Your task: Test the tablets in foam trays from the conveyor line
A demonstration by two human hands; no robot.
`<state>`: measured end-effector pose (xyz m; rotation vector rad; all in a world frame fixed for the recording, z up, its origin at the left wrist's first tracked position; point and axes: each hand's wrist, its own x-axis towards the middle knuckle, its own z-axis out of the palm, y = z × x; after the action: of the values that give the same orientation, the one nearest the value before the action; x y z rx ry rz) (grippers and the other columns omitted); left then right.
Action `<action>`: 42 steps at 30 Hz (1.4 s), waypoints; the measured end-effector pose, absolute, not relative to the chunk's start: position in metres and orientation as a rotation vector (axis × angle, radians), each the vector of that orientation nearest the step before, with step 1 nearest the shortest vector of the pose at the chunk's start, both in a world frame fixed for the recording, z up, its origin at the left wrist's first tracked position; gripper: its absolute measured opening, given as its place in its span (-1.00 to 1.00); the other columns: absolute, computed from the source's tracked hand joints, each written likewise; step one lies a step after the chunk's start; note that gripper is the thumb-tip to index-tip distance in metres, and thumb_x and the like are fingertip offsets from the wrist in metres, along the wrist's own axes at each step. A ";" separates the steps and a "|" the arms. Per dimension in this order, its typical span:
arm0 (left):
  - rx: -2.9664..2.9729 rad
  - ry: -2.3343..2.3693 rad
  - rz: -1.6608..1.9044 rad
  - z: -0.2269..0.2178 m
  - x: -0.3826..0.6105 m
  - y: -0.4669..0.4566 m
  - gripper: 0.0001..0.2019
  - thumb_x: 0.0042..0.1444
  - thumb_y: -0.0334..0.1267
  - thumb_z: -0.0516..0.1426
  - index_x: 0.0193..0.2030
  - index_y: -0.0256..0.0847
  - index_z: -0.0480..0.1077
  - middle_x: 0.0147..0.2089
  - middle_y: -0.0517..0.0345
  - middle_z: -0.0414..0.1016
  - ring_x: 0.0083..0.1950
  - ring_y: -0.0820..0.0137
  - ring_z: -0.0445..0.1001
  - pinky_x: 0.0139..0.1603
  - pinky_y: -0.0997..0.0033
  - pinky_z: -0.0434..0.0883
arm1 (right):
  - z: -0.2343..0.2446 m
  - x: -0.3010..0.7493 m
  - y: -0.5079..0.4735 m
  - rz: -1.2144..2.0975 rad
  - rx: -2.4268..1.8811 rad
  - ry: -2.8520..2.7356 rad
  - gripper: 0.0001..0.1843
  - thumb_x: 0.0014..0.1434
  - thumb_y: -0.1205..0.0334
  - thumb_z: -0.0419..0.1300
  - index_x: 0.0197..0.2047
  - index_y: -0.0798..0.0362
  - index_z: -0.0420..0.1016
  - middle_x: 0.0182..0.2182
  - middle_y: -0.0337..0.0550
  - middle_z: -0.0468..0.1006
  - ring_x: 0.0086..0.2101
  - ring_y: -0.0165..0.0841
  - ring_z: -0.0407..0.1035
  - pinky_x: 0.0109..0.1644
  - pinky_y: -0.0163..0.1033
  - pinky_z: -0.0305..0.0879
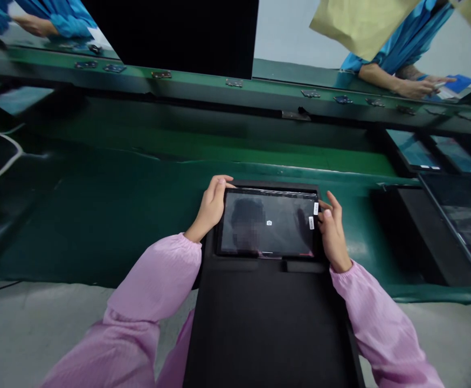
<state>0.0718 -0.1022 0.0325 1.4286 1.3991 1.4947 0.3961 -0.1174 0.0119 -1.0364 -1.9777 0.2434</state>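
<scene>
A tablet (268, 223) with a dark glossy screen lies level in the recess of a black foam tray (271, 318). A small camera icon shows mid-screen, and two white labels sit near its right edge. Against the tablet's upper left corner, my left hand (213, 202) grips the edge, its thumb along the side and some fingers hidden. At the opposite edge, my right hand (333, 231) holds the tablet with curled fingers and thumb, while one finger is raised away. Both forearms wear pink sleeves.
The bench has a green mat (138, 215). At right lies another black tray (417, 231) with a dark panel (465, 215); tablets (413, 148) stand behind. Small boards (235, 82) line a green ledge. A white cable (9, 161) loops at left. People in blue sleeves work across.
</scene>
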 end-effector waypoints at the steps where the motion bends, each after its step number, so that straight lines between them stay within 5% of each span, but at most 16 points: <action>1: 1.443 1.411 1.492 0.032 0.072 -0.102 -0.60 0.38 0.08 -0.10 -0.10 -0.14 0.41 -0.22 0.12 0.54 -0.14 0.33 0.51 -0.07 0.33 0.38 | 0.011 0.395 -0.118 0.356 -1.113 -1.870 -0.44 0.47 0.13 -0.24 0.48 -0.08 -0.19 0.15 0.06 0.39 0.05 -0.29 0.43 -0.04 -0.18 0.47; 4: 1.461 1.450 1.463 0.035 0.072 -0.102 -0.60 0.38 0.07 -0.12 -0.11 -0.14 0.40 -0.23 0.12 0.54 -0.16 0.32 0.51 -0.08 0.31 0.37 | 0.016 0.387 -0.122 0.614 -1.281 -1.605 -0.46 0.44 0.02 -0.12 0.42 -0.08 -0.01 0.13 0.04 0.41 0.07 -0.23 0.42 0.04 -0.09 0.45; 13: 1.620 1.678 1.346 0.046 0.076 -0.108 -0.64 0.38 -0.08 -0.16 -0.20 -0.14 0.40 -0.24 0.12 0.54 -0.16 0.33 0.52 -0.09 0.34 0.39 | 0.035 0.372 -0.130 0.724 -1.403 -1.540 -0.31 0.35 -0.25 -0.07 0.40 -0.07 0.03 0.18 0.04 0.36 0.17 -0.17 0.28 0.26 0.13 0.23; 20: 1.819 1.713 1.198 0.046 0.080 -0.110 -0.59 0.38 -0.11 -0.23 -0.14 -0.17 0.39 -0.14 0.02 0.56 -0.08 0.26 0.52 -0.02 0.26 0.39 | 0.037 0.371 -0.136 0.283 -1.335 -1.822 -0.37 0.39 -0.02 -0.02 0.44 -0.07 -0.03 0.27 0.09 0.25 0.24 -0.07 0.17 0.27 0.21 0.18; 26: 1.932 1.723 1.103 0.049 0.083 -0.111 -0.55 0.36 -0.19 -0.25 -0.17 -0.21 0.44 -0.11 0.01 0.58 -0.03 0.26 0.50 0.08 0.22 0.38 | 0.052 0.370 -0.156 -0.128 -1.027 -2.304 -0.45 0.37 0.19 0.06 0.39 -0.20 0.14 0.42 -0.12 0.00 0.34 0.01 -0.03 0.33 0.19 0.07; 31: 2.077 1.792 0.949 0.048 0.085 -0.112 -0.49 0.35 -0.21 -0.25 -0.21 -0.27 0.51 -0.18 -0.04 0.60 -0.10 0.16 0.48 0.10 0.05 0.35 | 0.050 0.373 -0.163 -0.119 -1.027 -2.316 -0.54 0.36 0.24 0.06 0.30 -0.15 0.31 0.41 -0.15 0.05 0.32 -0.02 0.01 0.34 0.18 0.06; 38: 1.985 1.791 1.165 0.049 0.079 -0.114 -0.56 0.33 -0.27 -0.21 -0.26 -0.14 0.49 -0.13 0.10 0.58 -0.03 0.24 0.43 0.16 0.11 0.27 | 0.048 0.388 -0.166 -0.021 -1.248 -2.075 -0.59 0.43 0.17 -0.10 0.15 -0.08 0.49 0.31 -0.08 0.26 0.28 -0.08 0.10 0.32 0.18 0.09; 42: 1.849 1.710 1.293 0.041 0.062 -0.111 -0.65 0.29 -0.30 -0.17 -0.10 -0.15 0.44 0.04 0.05 0.48 0.16 0.26 0.37 0.30 0.11 0.21 | 0.045 0.395 -0.170 0.017 -1.293 -2.039 -0.57 0.44 0.11 -0.12 0.12 -0.08 0.52 0.27 -0.07 0.31 0.26 -0.09 0.13 0.31 0.20 0.10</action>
<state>0.0622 -0.1110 0.0412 1.8486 1.7105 1.2929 0.3952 -0.1704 0.0452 -1.2930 -2.0390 0.0173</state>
